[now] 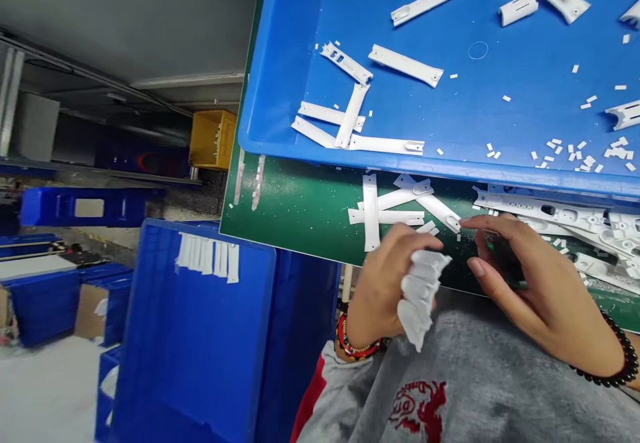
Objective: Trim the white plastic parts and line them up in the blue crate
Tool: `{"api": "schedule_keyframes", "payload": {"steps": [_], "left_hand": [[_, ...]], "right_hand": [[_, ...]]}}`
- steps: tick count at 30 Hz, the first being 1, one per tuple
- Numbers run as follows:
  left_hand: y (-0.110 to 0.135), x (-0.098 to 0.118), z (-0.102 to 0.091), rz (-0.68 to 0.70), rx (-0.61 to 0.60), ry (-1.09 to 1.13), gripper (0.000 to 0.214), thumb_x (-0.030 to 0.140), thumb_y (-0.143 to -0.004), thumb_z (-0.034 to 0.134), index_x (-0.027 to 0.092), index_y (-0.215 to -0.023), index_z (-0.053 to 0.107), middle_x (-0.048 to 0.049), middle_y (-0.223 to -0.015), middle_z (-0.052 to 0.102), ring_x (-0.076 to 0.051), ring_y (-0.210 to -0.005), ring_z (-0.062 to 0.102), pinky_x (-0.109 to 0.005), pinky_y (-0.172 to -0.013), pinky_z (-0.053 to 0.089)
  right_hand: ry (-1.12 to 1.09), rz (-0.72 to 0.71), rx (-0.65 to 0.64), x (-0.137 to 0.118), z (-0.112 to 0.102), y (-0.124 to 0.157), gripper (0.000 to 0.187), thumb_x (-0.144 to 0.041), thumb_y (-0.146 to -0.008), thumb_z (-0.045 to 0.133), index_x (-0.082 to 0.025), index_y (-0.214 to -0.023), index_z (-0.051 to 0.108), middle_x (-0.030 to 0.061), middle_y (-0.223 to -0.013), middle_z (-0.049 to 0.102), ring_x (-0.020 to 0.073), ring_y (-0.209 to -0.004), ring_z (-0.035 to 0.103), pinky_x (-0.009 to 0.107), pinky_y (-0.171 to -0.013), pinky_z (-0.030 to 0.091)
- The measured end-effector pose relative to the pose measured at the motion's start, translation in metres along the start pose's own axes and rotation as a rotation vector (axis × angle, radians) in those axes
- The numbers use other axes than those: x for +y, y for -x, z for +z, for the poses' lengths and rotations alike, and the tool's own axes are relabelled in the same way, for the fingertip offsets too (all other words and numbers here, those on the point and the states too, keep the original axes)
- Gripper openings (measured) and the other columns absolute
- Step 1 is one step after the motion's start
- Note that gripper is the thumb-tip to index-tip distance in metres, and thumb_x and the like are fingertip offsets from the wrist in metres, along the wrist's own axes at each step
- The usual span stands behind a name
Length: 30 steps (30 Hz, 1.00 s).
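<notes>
My left hand is closed round a stack of white plastic parts, their ends fanned out in front of my sweatshirt. My right hand is open, thumb and fingers apart, at the table's near edge. Its index fingertip is at the end of a slim white strip-like part; whether it touches I cannot tell. This part lies in a loose group on the green table, with another white part lying crosswise at the group's left. My left fingers partly hide the nearest pieces.
A big blue tray on the table holds scattered white parts and small chips. Longer white parts are heaped at the right. Below left stands a blue bin with white strips in a row. A yellow bin is behind.
</notes>
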<state>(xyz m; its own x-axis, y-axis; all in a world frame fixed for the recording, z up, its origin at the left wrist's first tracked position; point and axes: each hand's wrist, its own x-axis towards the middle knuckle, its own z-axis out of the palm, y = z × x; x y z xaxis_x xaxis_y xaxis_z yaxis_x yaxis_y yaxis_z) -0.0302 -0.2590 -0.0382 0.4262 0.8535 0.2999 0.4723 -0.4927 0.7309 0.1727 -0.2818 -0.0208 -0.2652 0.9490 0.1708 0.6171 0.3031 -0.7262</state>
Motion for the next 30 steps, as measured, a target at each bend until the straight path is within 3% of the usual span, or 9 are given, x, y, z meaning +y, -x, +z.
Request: {"api": "schedule_keyframes", "payload": {"steps": [2, 7, 11, 14, 19, 21, 26, 30], "left_hand": [[0.001, 0.001, 0.010, 0.052, -0.107, 0.172, 0.021, 0.029, -0.098, 0.041, 0.019, -0.105, 0.058, -0.0018, -0.084, 0.058, -0.012, -0.071, 0.058, -0.024, -0.058, 0.050], [-0.004, -0.009, 0.022, 0.022, -0.133, 0.318, 0.019, 0.031, -0.098, 0.043, 0.021, -0.110, 0.054, -0.0022, -0.089, 0.062, -0.013, -0.073, 0.060, -0.024, -0.060, 0.052], [-0.009, -0.011, 0.018, 0.026, -0.020, 0.303, 0.020, 0.033, -0.101, 0.042, 0.021, -0.110, 0.055, -0.0039, -0.094, 0.065, -0.013, -0.080, 0.064, -0.025, -0.065, 0.053], [-0.010, -0.009, 0.017, 0.061, 0.052, 0.238, 0.015, 0.026, -0.101, 0.045, 0.020, -0.105, 0.059, -0.0038, -0.095, 0.068, -0.012, -0.084, 0.066, -0.024, -0.070, 0.055], [-0.002, -0.009, 0.029, 0.110, 0.250, 0.227, 0.017, 0.026, -0.101, 0.049, 0.019, -0.109, 0.062, -0.0040, -0.101, 0.069, -0.012, -0.088, 0.068, -0.024, -0.074, 0.058], [0.000, -0.008, 0.034, 0.107, 0.318, 0.210, 0.018, 0.027, -0.100, 0.051, 0.020, -0.112, 0.063, -0.0040, -0.105, 0.069, -0.013, -0.091, 0.069, -0.026, -0.076, 0.059], [0.002, -0.007, 0.041, 0.126, 0.366, 0.151, 0.021, 0.027, -0.099, 0.054, 0.019, -0.117, 0.064, -0.0047, -0.107, 0.073, -0.015, -0.096, 0.071, -0.029, -0.079, 0.060], [0.002, -0.009, 0.045, 0.155, 0.369, 0.117, 0.024, 0.027, -0.101, 0.051, 0.016, -0.116, 0.066, -0.0059, -0.104, 0.075, -0.015, -0.094, 0.071, -0.029, -0.078, 0.060]], "right_hand": [[-0.075, -0.019, -0.010, -0.001, 0.000, -0.001, 0.029, -0.024, -0.101, 0.047, -0.021, -0.129, 0.048, 0.0082, -0.099, 0.067, 0.0178, -0.075, 0.066, 0.027, -0.060, 0.051], [-0.184, -0.044, -0.025, 0.000, 0.001, -0.004, 0.007, -0.018, -0.100, 0.049, -0.023, -0.102, 0.053, 0.0029, -0.084, 0.065, 0.0162, -0.071, 0.065, 0.025, -0.059, 0.049], [-0.169, 0.008, 0.015, 0.000, 0.001, -0.005, 0.006, -0.019, -0.098, 0.050, -0.023, -0.094, 0.050, -0.0002, -0.076, 0.060, 0.0120, -0.054, 0.054, 0.024, -0.048, 0.041], [-0.138, 0.023, 0.057, -0.001, 0.000, -0.005, 0.006, -0.017, -0.098, 0.050, -0.022, -0.094, 0.051, 0.0004, -0.077, 0.059, 0.0117, -0.055, 0.053, 0.024, -0.050, 0.041], [-0.092, -0.018, 0.091, -0.002, -0.006, -0.004, 0.021, -0.014, -0.099, 0.042, -0.018, -0.116, 0.054, 0.0064, -0.090, 0.063, 0.0164, -0.074, 0.062, 0.026, -0.064, 0.050], [-0.058, -0.037, 0.086, -0.003, -0.009, -0.001, 0.027, -0.012, -0.099, 0.042, -0.018, -0.122, 0.053, 0.0060, -0.089, 0.063, 0.0155, -0.073, 0.062, 0.026, -0.065, 0.051], [0.081, -0.019, 0.106, -0.002, -0.009, 0.008, 0.023, -0.017, -0.101, 0.043, -0.018, -0.122, 0.050, 0.0003, -0.076, 0.063, 0.0120, -0.057, 0.062, 0.023, -0.054, 0.051], [-0.003, -0.036, 0.077, -0.001, -0.004, 0.011, 0.015, -0.026, -0.104, 0.036, -0.018, -0.109, 0.048, 0.0017, -0.079, 0.067, 0.0113, -0.051, 0.063, 0.023, -0.049, 0.051]]}}
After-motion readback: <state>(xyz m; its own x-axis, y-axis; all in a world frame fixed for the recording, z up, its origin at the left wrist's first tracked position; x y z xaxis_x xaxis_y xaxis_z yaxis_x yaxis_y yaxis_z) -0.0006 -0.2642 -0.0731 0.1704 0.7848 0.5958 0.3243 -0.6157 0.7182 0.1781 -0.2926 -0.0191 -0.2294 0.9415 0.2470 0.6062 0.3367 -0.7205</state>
